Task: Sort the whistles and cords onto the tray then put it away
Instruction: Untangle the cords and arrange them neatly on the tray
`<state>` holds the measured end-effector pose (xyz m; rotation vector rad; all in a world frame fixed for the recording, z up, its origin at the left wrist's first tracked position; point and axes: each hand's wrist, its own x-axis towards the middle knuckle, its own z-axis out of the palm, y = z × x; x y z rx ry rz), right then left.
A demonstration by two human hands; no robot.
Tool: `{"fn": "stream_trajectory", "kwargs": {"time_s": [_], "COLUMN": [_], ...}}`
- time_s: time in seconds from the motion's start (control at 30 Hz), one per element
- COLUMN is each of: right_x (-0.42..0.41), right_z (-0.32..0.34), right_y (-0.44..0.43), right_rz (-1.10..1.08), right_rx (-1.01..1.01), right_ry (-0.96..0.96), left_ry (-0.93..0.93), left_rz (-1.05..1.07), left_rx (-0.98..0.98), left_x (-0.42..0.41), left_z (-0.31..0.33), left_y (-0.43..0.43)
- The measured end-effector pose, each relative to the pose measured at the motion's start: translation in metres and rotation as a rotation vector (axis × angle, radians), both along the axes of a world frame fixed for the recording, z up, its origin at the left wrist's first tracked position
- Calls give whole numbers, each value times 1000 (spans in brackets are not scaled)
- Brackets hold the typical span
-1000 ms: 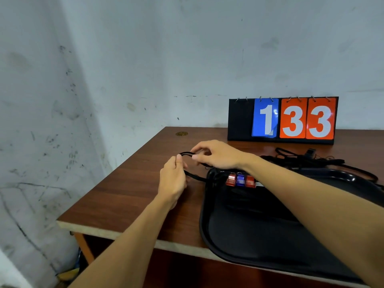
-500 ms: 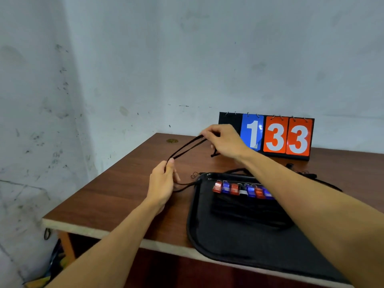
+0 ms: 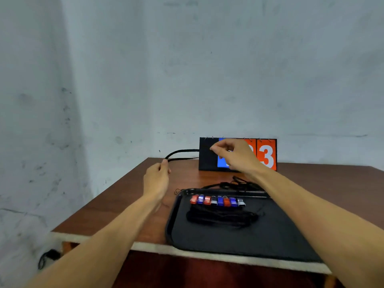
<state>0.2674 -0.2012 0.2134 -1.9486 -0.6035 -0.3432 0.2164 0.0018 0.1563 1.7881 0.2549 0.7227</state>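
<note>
cord (image 3: 180, 151) | left hand (image 3: 156, 177), right hand (image 3: 234, 156) fingers (image 3: 218, 146) pinch it | scoreboard (image 3: 207, 161) half-hidden behind | tray (image 3: 172, 217) near

Cord (image 3: 182, 151) btwn L hand (image 3: 156, 179), R hand (image 3: 234, 155)

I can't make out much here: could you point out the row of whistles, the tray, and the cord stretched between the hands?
row of whistles (image 3: 220, 201): head view, on a blue whistle mid-row.
tray (image 3: 249, 242): head view, on its bare floor near the front.
cord (image 3: 182, 151): head view, on the upper strand.
</note>
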Motion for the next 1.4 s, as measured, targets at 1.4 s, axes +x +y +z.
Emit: {"fn": "stream_trajectory", "kwargs": {"time_s": [1.4], "right_x": [-121], "right_z": [-17], "right_y": [-61], "right_rz": [412], "right_rx": [-161], "right_ry": [199], "left_ry": [7], "left_rz": [-802], "left_rx": [-459], "left_x": [-81], "left_z": [97], "left_y": [-141]}}
